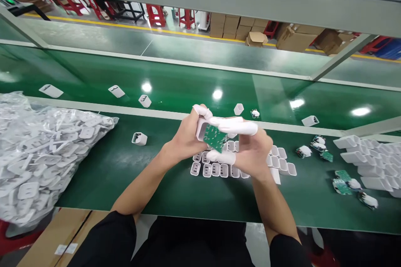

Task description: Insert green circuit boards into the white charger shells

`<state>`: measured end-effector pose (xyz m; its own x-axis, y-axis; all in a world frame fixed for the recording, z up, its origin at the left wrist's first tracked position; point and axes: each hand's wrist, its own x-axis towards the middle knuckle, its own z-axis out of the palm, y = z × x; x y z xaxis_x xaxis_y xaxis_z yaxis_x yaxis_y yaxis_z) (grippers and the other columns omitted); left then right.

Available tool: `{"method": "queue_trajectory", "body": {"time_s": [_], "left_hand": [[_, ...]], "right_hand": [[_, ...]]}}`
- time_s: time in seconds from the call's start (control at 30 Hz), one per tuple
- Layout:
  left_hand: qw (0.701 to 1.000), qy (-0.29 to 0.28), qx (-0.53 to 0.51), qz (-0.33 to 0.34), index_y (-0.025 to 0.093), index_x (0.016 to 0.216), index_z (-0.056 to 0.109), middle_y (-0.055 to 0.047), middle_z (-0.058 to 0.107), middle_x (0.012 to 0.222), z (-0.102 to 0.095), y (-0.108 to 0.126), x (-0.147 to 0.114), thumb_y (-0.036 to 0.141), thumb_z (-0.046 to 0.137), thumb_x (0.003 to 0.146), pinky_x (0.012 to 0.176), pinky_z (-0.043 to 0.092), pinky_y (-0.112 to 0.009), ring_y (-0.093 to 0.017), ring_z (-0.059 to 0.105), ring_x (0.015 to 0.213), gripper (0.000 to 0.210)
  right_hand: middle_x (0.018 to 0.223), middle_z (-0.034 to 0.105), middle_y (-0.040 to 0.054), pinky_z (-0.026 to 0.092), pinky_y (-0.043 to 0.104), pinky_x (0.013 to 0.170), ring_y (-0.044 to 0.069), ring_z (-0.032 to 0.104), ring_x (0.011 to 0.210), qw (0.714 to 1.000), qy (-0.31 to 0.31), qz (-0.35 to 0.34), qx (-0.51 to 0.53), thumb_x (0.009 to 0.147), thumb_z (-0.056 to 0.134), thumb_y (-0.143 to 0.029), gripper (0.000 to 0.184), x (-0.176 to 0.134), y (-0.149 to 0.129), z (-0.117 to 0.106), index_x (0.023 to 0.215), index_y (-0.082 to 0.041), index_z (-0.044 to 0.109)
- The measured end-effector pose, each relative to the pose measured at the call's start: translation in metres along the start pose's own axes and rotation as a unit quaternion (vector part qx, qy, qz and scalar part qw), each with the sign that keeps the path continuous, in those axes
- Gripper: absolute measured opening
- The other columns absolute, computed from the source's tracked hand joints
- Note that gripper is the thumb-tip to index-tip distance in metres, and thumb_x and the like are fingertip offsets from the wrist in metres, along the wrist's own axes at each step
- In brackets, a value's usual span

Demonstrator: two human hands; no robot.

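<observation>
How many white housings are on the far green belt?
5: one housing far left, two left of centre, one near centre, one right. Some may be hidden.

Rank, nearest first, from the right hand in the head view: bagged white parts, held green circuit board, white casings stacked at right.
1. Green circuit board: in the right hand.
2. Stacked white casings: off right.
3. Bagged white parts: far left.

Bright light, white glare spots on green surface point(183, 85); stretched edges
</observation>
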<state>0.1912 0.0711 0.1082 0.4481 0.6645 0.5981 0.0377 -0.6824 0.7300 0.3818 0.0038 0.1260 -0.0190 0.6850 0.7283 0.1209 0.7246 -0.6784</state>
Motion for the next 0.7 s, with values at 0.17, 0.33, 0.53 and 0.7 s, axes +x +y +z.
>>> {"method": "queue_trajectory", "body": {"time_s": [0.17, 0.33, 0.53, 0.7], "left_hand": [[0.997, -0.006, 0.031, 0.068, 0.027, 0.100, 0.048, 0.000, 0.049, 0.092, -0.005, 0.012, 0.003, 0.032, 0.079, 0.102, 0.059, 0.042, -0.032, -0.015, 0.045, 0.072, 0.031], [0.990, 0.035, 0.053, 0.123, 0.027, 0.100, 0.049, 0.000, 0.049, 0.091, -0.002, 0.018, 0.005, 0.011, 0.071, 0.101, 0.061, 0.041, -0.031, -0.016, 0.048, 0.075, 0.027], [0.985, 0.060, 0.060, 0.151, 0.025, 0.102, 0.054, 0.000, 0.051, 0.090, -0.001, 0.011, 0.006, 0.020, 0.075, 0.103, 0.061, 0.041, -0.029, -0.016, 0.049, 0.077, 0.021], [0.985, 0.053, 0.071, 0.148, 0.025, 0.102, 0.053, 0.001, 0.048, 0.090, 0.000, 0.010, 0.006, 0.032, 0.078, 0.105, 0.060, 0.037, -0.030, -0.016, 0.044, 0.074, 0.026]], "right_hand": [[0.128, 0.086, 0.0009, 0.074, 0.061, 0.094, 0.036, 0.084, 0.116, 0.999, -0.023, -0.049, -0.008, 0.076, 0.106, -0.034, 0.082, -0.002, -0.005, -0.002, 0.150, -0.048, 0.073], [0.123, 0.087, 0.0015, 0.075, 0.060, 0.086, 0.037, 0.085, 0.109, 0.997, 0.000, -0.053, -0.047, 0.075, 0.106, -0.031, 0.076, 0.004, -0.009, -0.008, 0.145, -0.045, 0.077], [0.129, 0.086, 0.0030, 0.077, 0.050, 0.085, 0.030, 0.084, 0.110, 0.993, -0.013, -0.111, -0.036, 0.076, 0.103, -0.020, 0.078, 0.005, -0.005, -0.003, 0.149, -0.032, 0.077], [0.133, 0.085, 0.0052, 0.076, 0.052, 0.087, 0.032, 0.083, 0.113, 0.995, -0.009, -0.098, -0.030, 0.075, 0.106, -0.021, 0.080, 0.001, -0.003, 0.002, 0.149, -0.032, 0.077]]}}
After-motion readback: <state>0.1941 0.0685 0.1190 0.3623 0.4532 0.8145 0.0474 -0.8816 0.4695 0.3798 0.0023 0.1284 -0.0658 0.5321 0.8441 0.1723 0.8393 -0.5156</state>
